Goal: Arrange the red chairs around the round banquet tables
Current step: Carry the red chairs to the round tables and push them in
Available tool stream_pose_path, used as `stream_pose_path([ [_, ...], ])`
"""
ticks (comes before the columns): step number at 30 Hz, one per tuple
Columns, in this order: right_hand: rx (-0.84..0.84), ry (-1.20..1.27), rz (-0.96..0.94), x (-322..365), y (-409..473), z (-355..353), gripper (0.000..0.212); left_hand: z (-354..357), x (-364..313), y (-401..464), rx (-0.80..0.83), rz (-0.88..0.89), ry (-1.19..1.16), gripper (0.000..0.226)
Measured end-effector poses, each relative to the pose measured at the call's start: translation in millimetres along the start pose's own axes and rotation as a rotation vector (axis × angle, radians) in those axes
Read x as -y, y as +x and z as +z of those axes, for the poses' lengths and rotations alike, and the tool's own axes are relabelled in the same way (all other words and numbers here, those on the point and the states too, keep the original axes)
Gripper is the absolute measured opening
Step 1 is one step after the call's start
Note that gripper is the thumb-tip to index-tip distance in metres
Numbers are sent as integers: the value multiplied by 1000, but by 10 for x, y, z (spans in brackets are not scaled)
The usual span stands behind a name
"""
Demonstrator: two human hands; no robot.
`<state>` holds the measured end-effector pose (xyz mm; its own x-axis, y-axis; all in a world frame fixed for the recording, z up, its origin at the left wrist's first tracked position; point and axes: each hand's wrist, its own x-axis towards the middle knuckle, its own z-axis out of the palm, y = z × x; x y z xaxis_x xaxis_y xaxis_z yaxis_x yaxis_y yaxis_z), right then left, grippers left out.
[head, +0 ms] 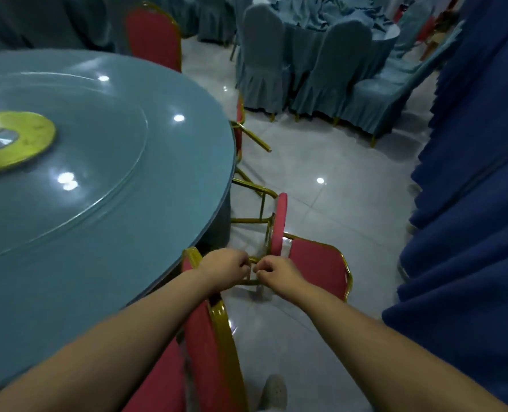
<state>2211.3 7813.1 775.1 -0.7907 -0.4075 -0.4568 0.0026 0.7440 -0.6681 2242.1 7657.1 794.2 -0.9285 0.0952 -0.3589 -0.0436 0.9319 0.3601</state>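
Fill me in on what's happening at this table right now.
A person is setting red chairs around a round blue banquet table. Both the left hand and the right hand grip the gold frame of a tipped-over red chair lying on the floor beside the table's edge. Another red chair stands upright under the person's left forearm, and one more sits at the table's far side. Chairs in blue covers ring a neighbouring table.

dim, glary, perhaps slightly blurred
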Motion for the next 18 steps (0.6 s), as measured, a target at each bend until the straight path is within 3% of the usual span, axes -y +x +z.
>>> stream_pose_path([
  [11, 211, -58, -62, -858, 650, -575, 18, 262, -526, 755, 51, -174, -161, 21],
  [18, 120, -43, 53, -1474, 584, -1208, 27, 421, -996, 1203, 145, -141, -183, 21],
])
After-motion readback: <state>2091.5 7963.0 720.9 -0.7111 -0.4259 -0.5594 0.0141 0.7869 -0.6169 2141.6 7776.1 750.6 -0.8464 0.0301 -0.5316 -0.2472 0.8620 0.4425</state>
